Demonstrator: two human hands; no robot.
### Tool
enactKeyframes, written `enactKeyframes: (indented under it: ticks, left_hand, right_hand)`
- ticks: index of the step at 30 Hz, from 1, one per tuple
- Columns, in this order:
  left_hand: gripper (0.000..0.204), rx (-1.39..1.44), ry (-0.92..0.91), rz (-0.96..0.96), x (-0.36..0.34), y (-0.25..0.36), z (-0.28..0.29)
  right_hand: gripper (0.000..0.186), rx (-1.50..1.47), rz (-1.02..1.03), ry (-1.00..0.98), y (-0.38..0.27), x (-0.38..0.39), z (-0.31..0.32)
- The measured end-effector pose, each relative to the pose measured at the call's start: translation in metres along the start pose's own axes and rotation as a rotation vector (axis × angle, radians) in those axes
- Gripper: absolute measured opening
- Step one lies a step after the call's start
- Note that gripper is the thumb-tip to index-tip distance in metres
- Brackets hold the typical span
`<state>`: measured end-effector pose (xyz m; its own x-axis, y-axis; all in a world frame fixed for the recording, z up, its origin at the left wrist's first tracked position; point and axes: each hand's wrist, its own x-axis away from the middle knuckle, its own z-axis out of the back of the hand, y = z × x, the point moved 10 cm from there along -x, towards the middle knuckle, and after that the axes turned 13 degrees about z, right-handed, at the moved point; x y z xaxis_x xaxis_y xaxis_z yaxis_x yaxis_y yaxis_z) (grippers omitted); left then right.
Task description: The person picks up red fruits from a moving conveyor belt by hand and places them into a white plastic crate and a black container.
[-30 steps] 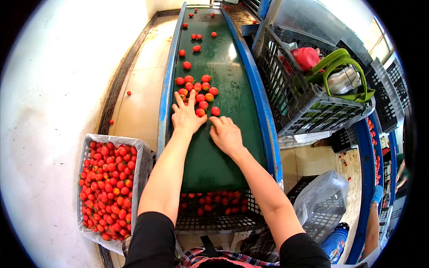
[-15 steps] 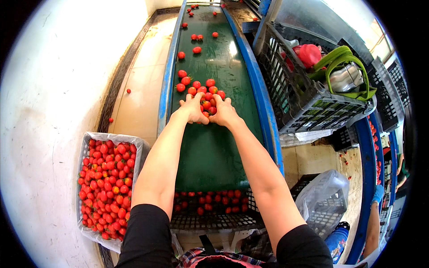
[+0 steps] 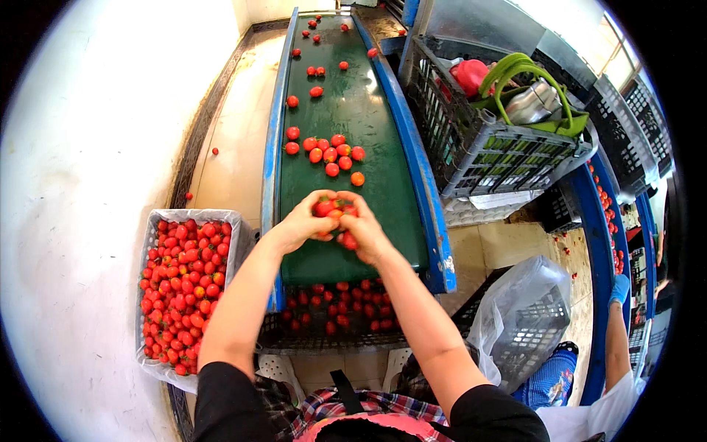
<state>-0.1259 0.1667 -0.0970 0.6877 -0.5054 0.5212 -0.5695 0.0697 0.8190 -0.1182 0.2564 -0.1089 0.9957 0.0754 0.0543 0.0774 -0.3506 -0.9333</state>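
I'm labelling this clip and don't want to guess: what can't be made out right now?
All in the head view:
- Held tomatoes: count unclear; the left hand and right hand cover some.
- White-lined crate: lower layers hidden beneath the top tomatoes.
- Black crate: far side hidden under the green belt.
- Silver container: lower part hidden by the green bag.
- White-sleeved co-worker: cut off by the lower edge and dark rim.

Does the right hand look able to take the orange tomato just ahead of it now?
Probably yes: the orange tomato lies just beyond the right hand with nothing between, but it is busy cupping other tomatoes with the left hand.
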Motion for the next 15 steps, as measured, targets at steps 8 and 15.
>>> enactKeyframes:
  ticks: [8,15]
  left_hand:
    - [0.057,0.211,0.281,-0.213,0.231,-0.036,0.098]
    - [0.069,-0.016,1.054,0.131,0.319,-0.115,0.223]
  right_hand:
    - [0.044,0.027,0.057,-0.272,0.024,0.084,-0.227]
    - [0.046,0.448,0.583,-0.201,0.037,0.075,-0.293]
